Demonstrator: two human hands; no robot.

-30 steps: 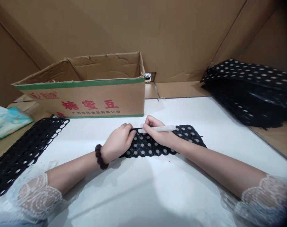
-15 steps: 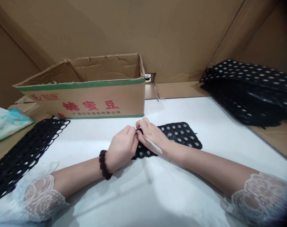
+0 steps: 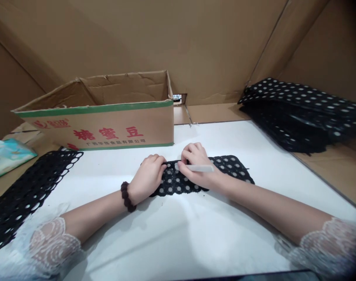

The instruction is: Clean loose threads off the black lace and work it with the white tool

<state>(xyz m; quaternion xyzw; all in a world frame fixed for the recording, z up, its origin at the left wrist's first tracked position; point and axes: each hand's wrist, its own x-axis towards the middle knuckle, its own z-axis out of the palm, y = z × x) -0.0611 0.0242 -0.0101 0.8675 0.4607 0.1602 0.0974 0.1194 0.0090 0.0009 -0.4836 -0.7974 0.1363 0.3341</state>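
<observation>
Pinching the black dotted strip [image 3: 179, 182] by its left end, my left hand [image 3: 147, 175] was almost closed. My right hand [image 3: 199, 166] was curled and held a slim white tool [image 3: 199, 168] over this strip, which lay on the white table [image 3: 154, 234]. At left lay a black perforated sheet [image 3: 28, 191]. Farther stood one open carton [image 3: 122, 125]; dotted sheets [image 3: 289, 117] were piled at right.
</observation>
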